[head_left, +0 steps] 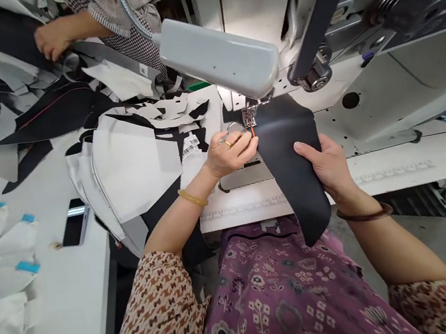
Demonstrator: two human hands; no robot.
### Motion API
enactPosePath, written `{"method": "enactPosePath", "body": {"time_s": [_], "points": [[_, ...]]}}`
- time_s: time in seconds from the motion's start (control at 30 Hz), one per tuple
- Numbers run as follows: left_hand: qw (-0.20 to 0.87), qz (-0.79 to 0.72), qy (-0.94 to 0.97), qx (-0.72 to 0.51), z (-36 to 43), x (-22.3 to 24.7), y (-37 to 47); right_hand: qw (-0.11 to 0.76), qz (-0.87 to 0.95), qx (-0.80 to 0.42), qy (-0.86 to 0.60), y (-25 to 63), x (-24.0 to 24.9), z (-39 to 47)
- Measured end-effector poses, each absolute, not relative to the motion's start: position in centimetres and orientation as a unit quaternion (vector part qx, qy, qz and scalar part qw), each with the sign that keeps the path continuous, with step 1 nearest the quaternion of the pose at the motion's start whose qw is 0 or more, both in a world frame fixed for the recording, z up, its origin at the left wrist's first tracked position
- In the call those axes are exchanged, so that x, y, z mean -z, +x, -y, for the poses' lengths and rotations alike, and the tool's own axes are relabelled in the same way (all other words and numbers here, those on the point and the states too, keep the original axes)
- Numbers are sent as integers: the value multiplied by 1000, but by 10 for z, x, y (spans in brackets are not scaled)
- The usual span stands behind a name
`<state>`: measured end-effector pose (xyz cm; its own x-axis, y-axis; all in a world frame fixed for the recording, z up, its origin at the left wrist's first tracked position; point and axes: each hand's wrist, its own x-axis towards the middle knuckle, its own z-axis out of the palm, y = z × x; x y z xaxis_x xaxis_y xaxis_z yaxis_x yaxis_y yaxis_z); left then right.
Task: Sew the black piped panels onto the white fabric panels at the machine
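Note:
My left hand point(232, 153) is closed just in front of the sewing machine's presser foot point(249, 117), its fingertips pinching a thin orange cord point(253, 130). A shiny metal ring point(235, 127) shows behind those fingers; what it belongs to is hidden. My right hand point(331, 166) grips the right edge of a dark fabric piece point(291, 157), thumb on top and fingers underneath. The upper part of this piece lies flat on the machine bed beside the foot. Its lower end hangs over the front edge toward my lap.
A grey lamp head point(219, 56) hangs over the needle area. White and dark cut pieces point(134, 163) are stacked to the left. A phone point(75, 222) lies on the white side table point(79, 300). Across from me, a co-worker's hand point(53, 39) rests on dark material.

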<state>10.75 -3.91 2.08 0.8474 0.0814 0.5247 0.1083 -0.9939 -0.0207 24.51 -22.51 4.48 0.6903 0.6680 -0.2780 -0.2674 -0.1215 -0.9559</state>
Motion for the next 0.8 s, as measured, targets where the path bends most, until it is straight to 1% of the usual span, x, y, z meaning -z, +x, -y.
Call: {"method": "enactPosePath", "body": {"time_s": [0.07, 0.2, 0.37, 0.53, 0.6, 0.7, 0.8], "points": [[-2, 65, -963, 262, 39, -22, 108, 639, 163, -357, -662, 247, -46, 223], [4, 78, -962, 263, 37, -27, 109, 626, 190, -355, -668, 254, -50, 214], [-8, 57, -968, 245, 33, -33, 110, 585, 226, -376, -682, 270, -53, 201], [-1, 70, -964, 256, 41, -23, 95, 535, 267, -363, -714, 288, -56, 187], [10, 94, -955, 282, 41, -20, 87, 524, 280, -357, -720, 292, -58, 183], [19, 175, -927, 332, 31, -23, 82, 511, 293, -347, -730, 296, -63, 178], [14, 224, -919, 324, 8, -35, 96, 484, 314, -332, -746, 297, -72, 177]]}}
